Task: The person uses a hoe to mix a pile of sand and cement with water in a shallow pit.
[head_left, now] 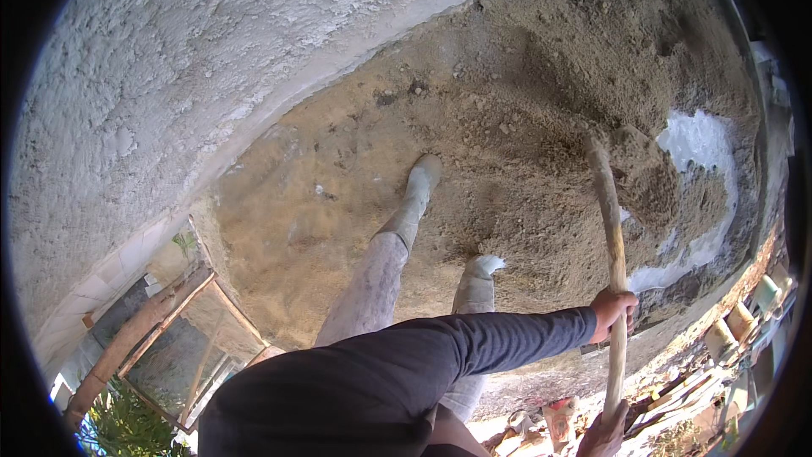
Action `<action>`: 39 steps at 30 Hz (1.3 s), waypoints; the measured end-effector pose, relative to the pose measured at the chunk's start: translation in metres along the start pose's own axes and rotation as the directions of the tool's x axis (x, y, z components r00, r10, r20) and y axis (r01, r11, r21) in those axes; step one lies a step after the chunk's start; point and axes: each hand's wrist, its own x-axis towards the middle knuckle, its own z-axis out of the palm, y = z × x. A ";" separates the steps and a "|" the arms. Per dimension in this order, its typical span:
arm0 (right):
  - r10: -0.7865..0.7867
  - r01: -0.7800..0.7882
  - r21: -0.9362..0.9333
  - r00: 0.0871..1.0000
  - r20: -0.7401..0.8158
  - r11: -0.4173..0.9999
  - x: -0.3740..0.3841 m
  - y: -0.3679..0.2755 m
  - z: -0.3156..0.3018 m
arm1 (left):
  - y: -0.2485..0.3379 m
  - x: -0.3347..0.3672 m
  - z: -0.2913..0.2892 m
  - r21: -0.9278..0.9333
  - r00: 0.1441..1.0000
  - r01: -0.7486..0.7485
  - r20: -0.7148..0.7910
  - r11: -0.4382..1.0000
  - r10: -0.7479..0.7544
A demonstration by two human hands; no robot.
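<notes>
I stand in pale rubber boots [416, 196] on a wide heap of brown sand [507, 118]. A long wooden tool handle [611, 228] runs from the lower right up into the sand, where its head lies buried near a clump. My left hand [612, 310], on a dark-sleeved arm reaching across my body, grips the handle at mid-length. My right hand [606, 435] holds the handle's lower end at the frame's bottom edge. A patch of white powder [700, 144] lies on the sand just right of the tool.
A rough white plastered wall [169, 76] curves along the left and top. A wooden frame [169, 330] and a green plant [118, 432] sit at the lower left. Bricks and containers [744, 322] line the right edge, with rubble [554, 419] below.
</notes>
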 end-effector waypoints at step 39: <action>-0.228 -0.317 0.858 0.874 0.430 0.404 0.035 0.040 -0.017 | -0.017 0.007 0.052 0.219 0.926 -0.370 0.012 0.903 0.377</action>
